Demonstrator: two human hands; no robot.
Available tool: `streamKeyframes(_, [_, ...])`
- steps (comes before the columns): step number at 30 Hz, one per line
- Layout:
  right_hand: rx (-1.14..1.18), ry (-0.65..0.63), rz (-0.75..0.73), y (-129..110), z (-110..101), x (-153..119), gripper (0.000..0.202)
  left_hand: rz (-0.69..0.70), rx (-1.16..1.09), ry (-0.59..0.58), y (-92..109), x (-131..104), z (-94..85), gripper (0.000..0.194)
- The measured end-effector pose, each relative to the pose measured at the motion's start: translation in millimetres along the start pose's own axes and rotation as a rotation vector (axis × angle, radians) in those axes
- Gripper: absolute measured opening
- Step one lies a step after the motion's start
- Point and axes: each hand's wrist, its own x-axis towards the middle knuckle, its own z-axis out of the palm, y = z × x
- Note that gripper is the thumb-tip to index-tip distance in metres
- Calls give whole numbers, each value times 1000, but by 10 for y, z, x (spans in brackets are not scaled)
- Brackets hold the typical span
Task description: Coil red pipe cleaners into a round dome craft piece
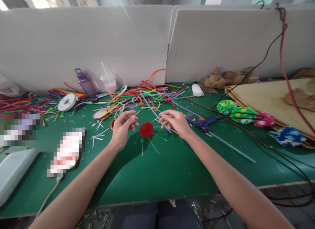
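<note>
Red piece [146,129] between two narrowed hands

Take the red piece as the centre of the dial, with 12 pointing away from the person. Nearest is the green table [157,183], its front edge at 6 o'clock. Clear strands [154,145] fan out around the piece, the plainest toward 5 and 6. Whether the piece rests on the table or hangs just over it, I cannot tell.

The left hand [123,127] is at 9, the right hand [177,123] at 3, both just beside the piece and seemingly not touching it. On each, thumb and forefinger stand close together, the other fingers loosely curled; something fine may be pinched there, but it is too thin to be sure.

Good handling would seem to call for a light pinch, the strands spread apart, and even tension from both sides so the piece does not tip. Such thin strands probably slip easily, so gripping close to the piece should serve best. The glue gun [204,122], at 3 beyond the right hand, may be hot and deserves care.

Farther off, stems [145,95] are heaped at 12; those reaching toward the right fingers could snag. Behind stand a cup [110,84] at 11 and a bottle [87,85] at 10.
</note>
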Motion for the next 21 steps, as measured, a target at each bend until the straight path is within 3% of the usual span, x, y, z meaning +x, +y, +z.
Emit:
streamKeyframes(9, [-138, 43, -36, 48, 1, 11, 20, -16, 20, 9, 9, 0, 1, 22])
streamKeyframes(13, [-350, 106, -116, 67, -17, 7, 21, 10, 62, 14, 16, -4, 1, 19])
streamKeyframes(17, [-582, -33, -54, 95, -15, -18, 39, 106, 197, -15, 5, -16, -34, 27])
streamKeyframes(21, [-671, -143, -37, 142, -17, -23, 45, 145, 343, -31, -9, -39, -66, 35])
